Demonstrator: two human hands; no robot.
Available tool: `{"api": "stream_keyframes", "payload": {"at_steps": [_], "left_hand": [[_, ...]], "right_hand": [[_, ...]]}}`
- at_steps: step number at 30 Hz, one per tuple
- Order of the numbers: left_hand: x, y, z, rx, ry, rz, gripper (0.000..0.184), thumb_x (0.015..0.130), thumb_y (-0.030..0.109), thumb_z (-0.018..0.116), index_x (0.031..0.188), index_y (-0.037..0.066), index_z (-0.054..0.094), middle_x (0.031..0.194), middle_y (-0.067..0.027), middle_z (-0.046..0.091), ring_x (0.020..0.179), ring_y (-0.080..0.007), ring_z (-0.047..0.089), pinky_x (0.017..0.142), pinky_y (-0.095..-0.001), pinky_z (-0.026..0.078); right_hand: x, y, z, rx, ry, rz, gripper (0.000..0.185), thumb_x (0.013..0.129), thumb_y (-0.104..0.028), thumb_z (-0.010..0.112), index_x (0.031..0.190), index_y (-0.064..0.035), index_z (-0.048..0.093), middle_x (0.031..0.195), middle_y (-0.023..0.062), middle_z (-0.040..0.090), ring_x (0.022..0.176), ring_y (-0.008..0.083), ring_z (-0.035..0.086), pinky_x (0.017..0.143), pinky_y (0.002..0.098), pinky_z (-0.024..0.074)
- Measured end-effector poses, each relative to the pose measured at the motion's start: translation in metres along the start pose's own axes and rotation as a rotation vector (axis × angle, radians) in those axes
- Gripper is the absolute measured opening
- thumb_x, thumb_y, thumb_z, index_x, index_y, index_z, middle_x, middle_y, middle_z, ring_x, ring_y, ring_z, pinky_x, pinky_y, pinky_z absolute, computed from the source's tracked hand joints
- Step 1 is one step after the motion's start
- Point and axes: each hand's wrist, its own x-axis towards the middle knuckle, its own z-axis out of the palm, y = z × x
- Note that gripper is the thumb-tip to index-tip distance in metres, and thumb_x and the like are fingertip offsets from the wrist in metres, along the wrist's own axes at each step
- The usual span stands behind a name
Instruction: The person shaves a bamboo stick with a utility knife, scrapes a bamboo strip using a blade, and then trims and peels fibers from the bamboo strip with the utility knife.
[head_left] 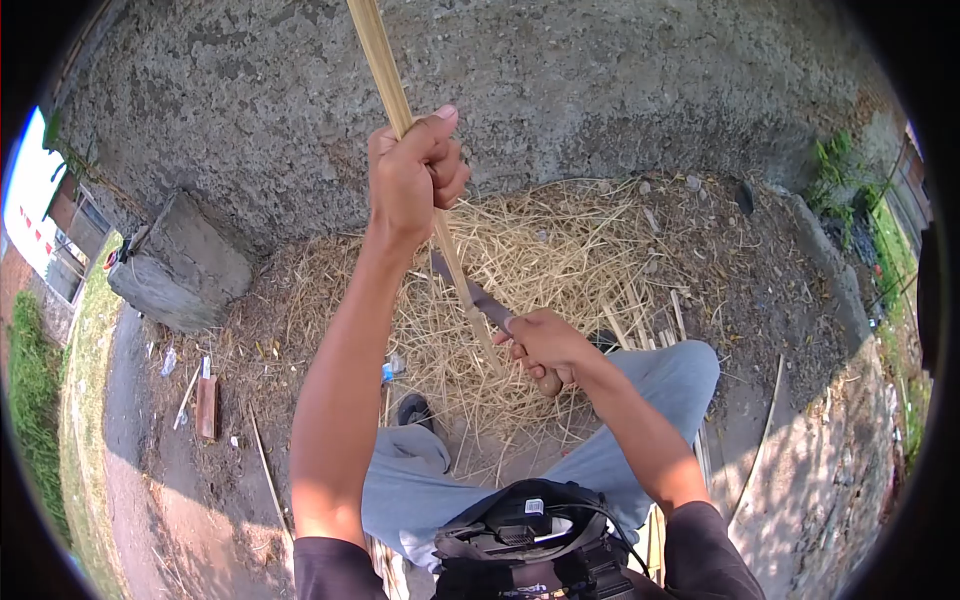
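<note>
While a rough grey wall fills the far side, a broad heap of pale shavings spreads over the ground at its foot. To the left stands a concrete block. The person's legs, in grey trousers, are bent and parted at the near edge of the heap. Between them and the chest sits a black bag, its top gaping; inside are a small boxy device with a pale face and something white beside it, the rest too dark to tell, and a cable loops at its right side. A long wooden strip slants down over the heap, its upper part clenched in the left hand, fingers curled shut around it and thumb pointing up. The knife crosses the strip lower down, its blade up against the wood as far as can be seen; the right hand grips its handle, fingers wrapped closed. Smallest, a blue and white packet lies by the heap's left edge
</note>
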Motion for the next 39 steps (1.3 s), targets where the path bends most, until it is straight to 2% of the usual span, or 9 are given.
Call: {"api": "stream_keyframes", "payload": {"at_steps": [2, 4, 6, 7, 16, 20, 26, 35, 39], "left_hand": [[0.002, -0.001, -0.003, -0.002, -0.008, 0.005, 0.05, 0.094, 0.02, 0.052, 0.054, 0.016, 0.021, 0.044, 0.0041, 0.019, 0.036, -0.0075, 0.017, 0.037, -0.0279, 0.011], [0.004, -0.002, -0.003, -0.014, -0.005, -0.003, 0.05, 0.094, 0.02, 0.051, 0.054, 0.016, 0.021, 0.044, 0.004, 0.019, 0.036, -0.0074, 0.016, 0.037, -0.0279, 0.011], [0.007, -0.001, -0.003, -0.024, -0.001, -0.011, 0.05, 0.094, 0.02, 0.051, 0.054, 0.016, 0.021, 0.044, 0.0039, 0.019, 0.036, -0.0074, 0.016, 0.036, -0.0279, 0.011], [0.007, -0.002, -0.003, -0.018, -0.004, -0.004, 0.05, 0.094, 0.021, 0.051, 0.054, 0.016, 0.021, 0.044, 0.0038, 0.019, 0.036, -0.0075, 0.016, 0.036, -0.028, 0.011], [-0.001, 0.0, -0.002, -0.037, -0.029, 0.001, 0.049, 0.095, 0.02, 0.049, 0.054, 0.016, 0.021, 0.044, 0.0037, 0.019, 0.037, -0.0077, 0.016, 0.037, -0.0282, 0.011], [-0.001, -0.002, -0.005, -0.004, -0.051, 0.02, 0.048, 0.095, 0.019, 0.048, 0.055, 0.016, 0.021, 0.045, 0.0036, 0.019, 0.037, -0.0076, 0.016, 0.037, -0.0281, 0.011], [0.008, -0.001, -0.017, -0.04, -0.067, -0.008, 0.047, 0.096, 0.02, 0.047, 0.056, 0.016, 0.022, 0.045, 0.0034, 0.019, 0.037, -0.008, 0.016, 0.037, -0.0279, 0.012], [0.004, 0.001, -0.034, -0.005, -0.062, -0.034, 0.048, 0.097, 0.022, 0.046, 0.057, 0.016, 0.021, 0.045, 0.0042, 0.018, 0.037, -0.0086, 0.015, 0.037, -0.0284, 0.012], [-0.003, 0.009, -0.047, 0.025, -0.006, -0.043, 0.048, 0.097, 0.023, 0.046, 0.057, 0.016, 0.021, 0.046, 0.0042, 0.017, 0.038, -0.009, 0.014, 0.038, -0.0287, 0.012]], "right_hand": [[0.013, 0.003, -0.01, 0.389, -0.191, 0.196, 0.031, 0.097, -0.022, 0.045, 0.095, 0.0039, 0.062, 0.058, 0.0003, 0.044, 0.045, 0.0083, 0.043, 0.038, 0.0259, 0.0349], [0.007, 0.011, 0.002, 0.22, -0.132, 0.112, 0.029, 0.097, -0.021, 0.046, 0.096, 0.0039, 0.061, 0.058, 0.0073, 0.052, 0.044, 0.0183, 0.051, 0.041, 0.0349, 0.042], [-0.013, 0.004, 0.02, -0.744, 0.283, -0.433, 0.029, 0.095, -0.018, 0.047, 0.092, 0.0079, 0.059, 0.07, 0.0222, 0.064, 0.058, 0.0365, 0.063, 0.053, 0.0471, 0.0489], [-0.031, -0.013, 0.024, -0.718, 0.33, -0.447, 0.028, 0.093, -0.017, 0.049, 0.086, 0.0081, 0.06, 0.072, 0.0289, 0.062, 0.067, 0.0461, 0.063, 0.063, 0.0524, 0.0493], [-0.057, -0.058, 0.024, -0.276, 0.324, -0.489, 0.033, 0.096, -0.018, 0.047, 0.077, 0.007, 0.059, 0.063, 0.0259, 0.058, 0.058, 0.0454, 0.059, 0.059, 0.0501, 0.0463], [0.042, 0.132, 0.055, -0.563, 0.33, -0.342, 0.034, 0.095, -0.022, 0.046, 0.083, 0.0059, 0.062, 0.064, 0.0253, 0.06, 0.061, 0.0459, 0.06, 0.063, 0.0484, 0.0504], [0.023, 0.093, 0.029, -0.489, 0.164, -0.263, 0.037, 0.095, -0.023, 0.046, 0.087, 0.0084, 0.063, 0.068, 0.0232, 0.064, 0.066, 0.0481, 0.062, 0.069, 0.0516, 0.052], [0.042, 0.131, 0.063, -0.755, 0.387, -0.282, 0.033, 0.094, -0.025, 0.049, 0.088, 0.0041, 0.064, 0.07, 0.023, 0.065, 0.07, 0.0442, 0.064, 0.069, 0.0509, 0.0532], [0.054, 0.121, 0.056, -0.574, 0.301, -0.324, 0.034, 0.094, -0.024, 0.047, 0.085, 0.0049, 0.064, 0.07, 0.0242, 0.064, 0.071, 0.0414, 0.066, 0.07, 0.0499, 0.0527]]}}
